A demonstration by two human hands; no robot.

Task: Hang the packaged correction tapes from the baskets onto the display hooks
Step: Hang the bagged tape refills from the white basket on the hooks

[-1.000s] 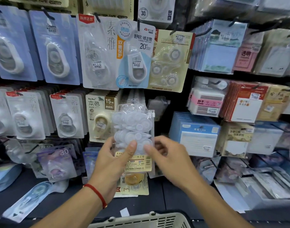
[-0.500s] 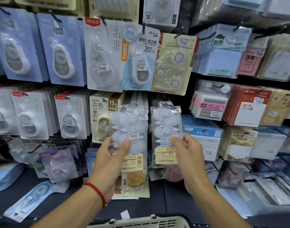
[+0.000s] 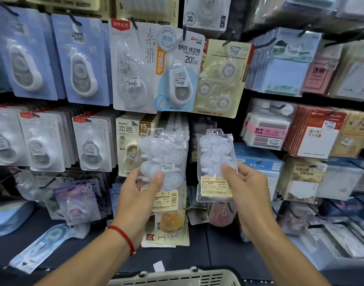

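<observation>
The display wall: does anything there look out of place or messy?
Yes. A correction tape pack lies loose and tilted on the dark shelf at lower left, not on a hook. The purple pack above it hangs crooked. The left hand and right hand each hold a clear multipack.

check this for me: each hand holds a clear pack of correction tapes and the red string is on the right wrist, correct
Not quite. The head view shows the red string on the left wrist, not the right. The rest holds: the left hand grips one clear pack and the right hand grips another pack.
</observation>
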